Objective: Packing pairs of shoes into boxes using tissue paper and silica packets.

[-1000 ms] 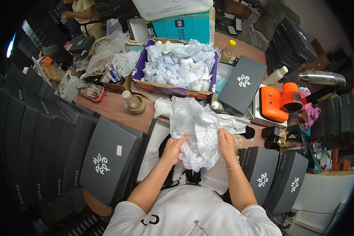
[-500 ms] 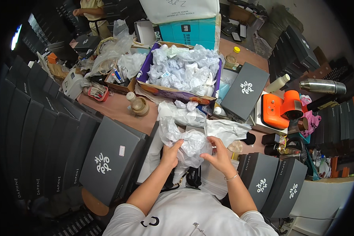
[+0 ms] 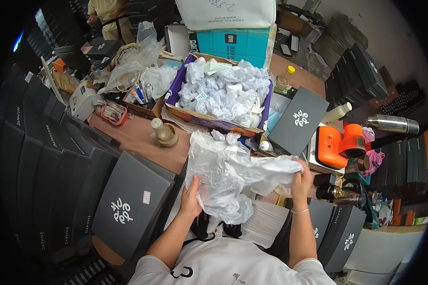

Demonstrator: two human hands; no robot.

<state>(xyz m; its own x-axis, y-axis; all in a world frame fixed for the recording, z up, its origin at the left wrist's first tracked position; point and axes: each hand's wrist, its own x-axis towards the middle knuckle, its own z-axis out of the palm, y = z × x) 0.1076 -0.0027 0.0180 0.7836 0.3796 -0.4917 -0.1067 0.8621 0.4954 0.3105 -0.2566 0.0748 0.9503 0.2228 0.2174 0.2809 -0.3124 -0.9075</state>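
A crumpled sheet of thin, translucent white tissue paper [image 3: 223, 183] is stretched between my hands. My left hand [image 3: 191, 198] grips its left edge, fingers partly behind the sheet. On the other side, my right hand [image 3: 301, 183] pinches the right end and holds it out. Below the sheet, close to my body, lie black shoes [image 3: 232, 230] with a gold-coloured trim, partly covered by the sheet. White pleated paper [image 3: 267, 222] lies beside them, in what looks like an open box.
Ahead stands a purple-edged carton [image 3: 174, 90] full of crumpled white paper. Dark grey shoeboxes [image 3: 133, 209] stack up at left, with more [image 3: 349, 232] at right. A glass bottle [image 3: 164, 133], an orange device [image 3: 332, 145] and a steel flask [image 3: 392, 124] stand around. Another person [image 3: 111, 19] is at far left.
The bunched tissue paper has been pulled open wider. My right hand has moved right and up with its end; my left hand has shifted slightly left. The shoes show more.
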